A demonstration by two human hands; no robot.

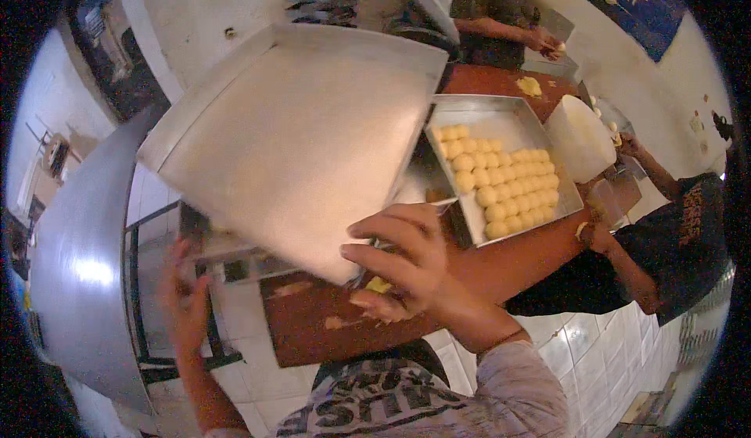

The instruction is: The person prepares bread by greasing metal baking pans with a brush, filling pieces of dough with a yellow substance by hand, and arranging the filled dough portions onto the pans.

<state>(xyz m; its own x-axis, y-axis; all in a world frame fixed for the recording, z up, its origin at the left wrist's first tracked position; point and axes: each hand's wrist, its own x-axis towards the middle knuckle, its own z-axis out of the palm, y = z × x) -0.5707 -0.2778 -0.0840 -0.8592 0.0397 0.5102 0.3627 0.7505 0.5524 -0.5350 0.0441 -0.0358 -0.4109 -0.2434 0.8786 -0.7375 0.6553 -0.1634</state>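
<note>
1. We saw the wide, pale tray (305, 141) at 11 o'clock of the view, its inner face toward us; 1 corner pointed to 6 o'clock, the opposite corner to 12. Its sides looked near equal, so we could not tell a long axis.
2. Its right edge met, in our view, the corner of the filled tray (463, 203) at 3 o'clock, where dough balls (508, 184) sat in rows; we could not tell whether the trays touched.
3. Room opened at 7 o'clock, over tiled floor (242, 313).
4. Our right hand (403, 254) reached the near corner, fingers bent; we could not tell whether it gripped.
5. Our left hand (188, 293), blurred, rose at 8 o'clock, fingers parted, visibly holding nothing.
</note>
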